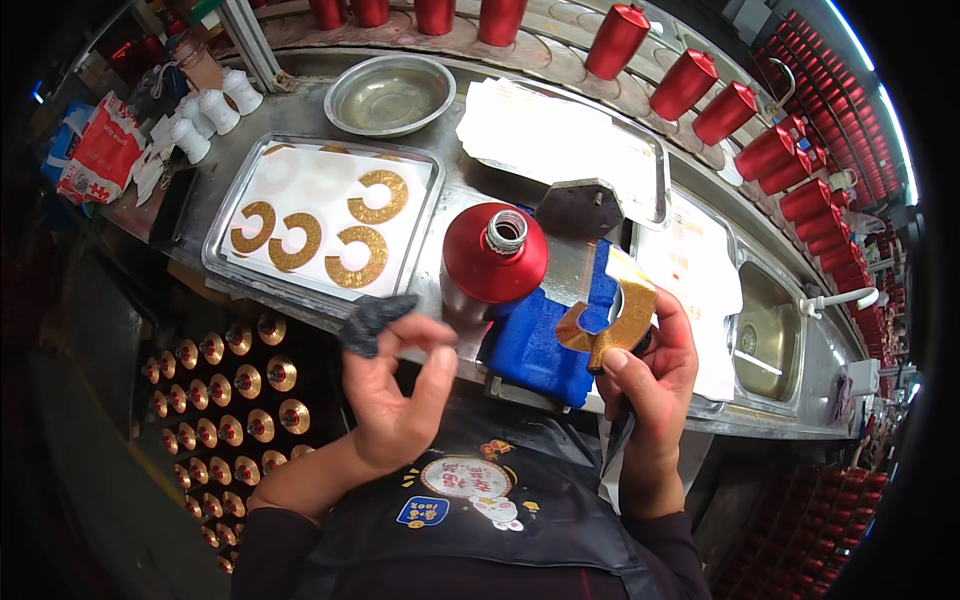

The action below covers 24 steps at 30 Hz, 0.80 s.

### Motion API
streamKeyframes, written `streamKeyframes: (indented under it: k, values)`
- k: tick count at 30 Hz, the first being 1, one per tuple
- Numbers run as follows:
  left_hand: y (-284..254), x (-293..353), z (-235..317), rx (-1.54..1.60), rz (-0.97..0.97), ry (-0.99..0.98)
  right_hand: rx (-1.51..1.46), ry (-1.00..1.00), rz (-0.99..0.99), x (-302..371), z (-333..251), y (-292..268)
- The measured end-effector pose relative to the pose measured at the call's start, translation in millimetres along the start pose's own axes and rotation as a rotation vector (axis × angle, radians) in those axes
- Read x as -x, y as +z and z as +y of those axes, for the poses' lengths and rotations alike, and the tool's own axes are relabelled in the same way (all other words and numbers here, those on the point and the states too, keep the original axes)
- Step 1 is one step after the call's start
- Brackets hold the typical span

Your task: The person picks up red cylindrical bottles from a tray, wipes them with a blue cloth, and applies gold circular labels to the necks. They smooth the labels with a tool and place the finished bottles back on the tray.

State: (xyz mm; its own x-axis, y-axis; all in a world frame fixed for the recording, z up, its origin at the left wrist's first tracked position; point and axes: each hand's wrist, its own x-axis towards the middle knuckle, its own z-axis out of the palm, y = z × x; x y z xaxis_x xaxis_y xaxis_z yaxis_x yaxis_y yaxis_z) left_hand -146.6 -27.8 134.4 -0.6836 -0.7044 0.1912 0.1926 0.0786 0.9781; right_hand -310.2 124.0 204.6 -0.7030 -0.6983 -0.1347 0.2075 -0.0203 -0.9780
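Between the thumb and fingers of my right hand (pixel 655 365) is a gold C-shaped label (pixel 632 318), bent and curling at one end. My left hand (pixel 400 385) is raised in front of the bench, with fingers curled and the thumb apart from the index finger. A crumpled dark grey cloth (pixel 374 323) is at its fingers; how they grip it is partly hidden. Between both hands, a shiny red bottle (pixel 490 258) stands upright, its silver threaded neck uncapped. Beside it is a blue padded rest (pixel 545 350) on a metal stand. My left hand does not touch the bottle.
Several gold C-shaped labels (pixel 357 257) lie on white sheets in a metal tray (pixel 214 228). Behind are a metal bowl (pixel 390 95) and a stack of white sheets (pixel 535 130). Red bottles (pixel 685 84) line a conveyor. A sink (pixel 768 330) lies right; gold-topped bottles (pixel 248 381) stand below left.
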Motion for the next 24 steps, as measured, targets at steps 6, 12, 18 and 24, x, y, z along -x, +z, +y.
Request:
streamKeyframes:
  k: [6, 12, 18, 24]
  values:
    - [21, 5, 10, 1.139, -0.331, -0.734, 0.018, -0.162, -0.272, 18, 6, 15]
    - [3, -4, 15, 0.770, -0.164, -0.453, 0.006, -0.137, -0.238, 19, 7, 11]
    - [8, -28, 10, 0.430, 0.083, -0.061, 0.144, -0.202, -0.230, -24, 9, 19]
    - [2, -65, -5, 0.190, 0.129, 0.059, 0.253, -0.297, -0.225, -68, 16, 23]
